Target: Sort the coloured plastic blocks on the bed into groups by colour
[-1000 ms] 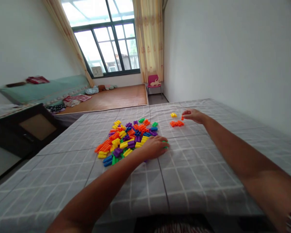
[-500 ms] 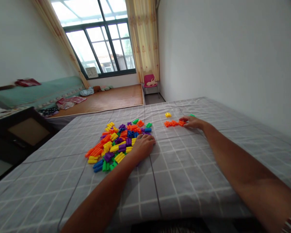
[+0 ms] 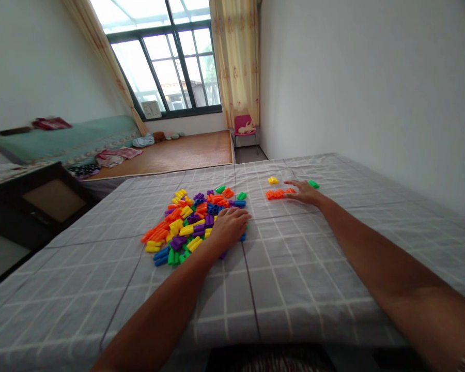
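Observation:
On a grey checked cloth (image 3: pixel 294 279) lies a pile of plastic building pieces (image 3: pixel 186 227), shaped like joined tubes in orange, yellow, purple, blue and green. My left hand (image 3: pixel 231 225) lies palm down over the pile's right edge, fingers stretched out; what is under the palm is hidden. Farther right, a short row of orange pieces (image 3: pixel 276 194) sits on the cloth. My right hand (image 3: pixel 304 192) is at the row's right end, thumb and fingers apart, with the fingertips close to the last piece. A yellow piece (image 3: pixel 273 180) lies behind the row, and a green piece (image 3: pixel 313 184) behind my right hand.
Beyond the cloth-covered surface stands a bed with a brown mat (image 3: pixel 186 150). A dark cabinet (image 3: pixel 42 201) is at the left, a white wall (image 3: pixel 364 93) at the right. A pink chair (image 3: pixel 243 124) holding a soft toy stands below the curtain.
My right hand's fingers have come apart at the end of the orange row, where they were closed on the last piece. My left hand stays at the pile. The view has shifted slightly.

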The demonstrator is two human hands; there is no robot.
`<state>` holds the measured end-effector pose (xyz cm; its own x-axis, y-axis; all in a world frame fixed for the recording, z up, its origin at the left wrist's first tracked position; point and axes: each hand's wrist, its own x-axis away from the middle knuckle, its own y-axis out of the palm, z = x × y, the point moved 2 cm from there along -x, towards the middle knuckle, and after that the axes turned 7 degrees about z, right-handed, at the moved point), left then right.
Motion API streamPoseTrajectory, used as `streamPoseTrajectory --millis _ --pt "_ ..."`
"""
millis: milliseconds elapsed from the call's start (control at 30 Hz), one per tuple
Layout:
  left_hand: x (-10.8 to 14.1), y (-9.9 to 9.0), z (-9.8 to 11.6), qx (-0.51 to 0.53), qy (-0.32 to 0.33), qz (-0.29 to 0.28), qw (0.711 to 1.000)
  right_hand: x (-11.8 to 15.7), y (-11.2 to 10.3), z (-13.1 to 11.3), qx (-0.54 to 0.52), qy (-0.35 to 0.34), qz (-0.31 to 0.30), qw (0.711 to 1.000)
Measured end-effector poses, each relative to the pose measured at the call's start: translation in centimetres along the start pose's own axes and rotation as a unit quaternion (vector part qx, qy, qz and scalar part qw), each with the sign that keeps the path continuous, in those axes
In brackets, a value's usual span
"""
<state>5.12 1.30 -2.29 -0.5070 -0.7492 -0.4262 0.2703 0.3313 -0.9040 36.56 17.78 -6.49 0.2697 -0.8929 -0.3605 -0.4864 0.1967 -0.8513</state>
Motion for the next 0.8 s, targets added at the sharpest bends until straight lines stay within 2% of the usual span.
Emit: streamPoseTrajectory --millis 100,200,267,333,433,533,667,800 --pt "-0.2 -1.3 -1.6 -0.003 -0.038 0.049 0.998 0.1 1.2 -0.8 0.034 -0.027 0.003 0.999" --pt "0.1 -3.2 -4.1 -0.014 -0.104 0.078 0.991 0.3 2.0 -0.9 0.048 -0.030 0.009 0.998" --pt "0.5 -4.3 -5.8 -0.020 -0.139 0.072 0.987 0.3 1.8 -1.1 0.055 -0.032 0.040 0.997" --pt "1.1 -4.9 -7.1 -0.016 -0.146 0.046 0.988 0.3 1.1 -2.2 0.049 -0.048 0.081 0.994" --pt "1.8 -4.4 -7.9 0.018 -0.087 -0.020 0.996 0.3 0.4 -5.8 0.014 -0.088 0.103 0.991" --pt "2.2 -3.5 -8.2 0.020 -0.064 -0.068 0.995 0.0 1.4 -11.0 -0.019 -0.156 0.045 0.987" --pt "2.5 -3.4 -8.8 -0.079 -0.156 -0.035 0.984 -2.6 4.5 -17.2 -0.025 -0.231 -0.017 0.972" --pt "2.9 -3.6 -9.2 -0.120 -0.213 -0.017 0.970 -6.9 7.8 -20.5 0.016 -0.207 -0.034 0.978"
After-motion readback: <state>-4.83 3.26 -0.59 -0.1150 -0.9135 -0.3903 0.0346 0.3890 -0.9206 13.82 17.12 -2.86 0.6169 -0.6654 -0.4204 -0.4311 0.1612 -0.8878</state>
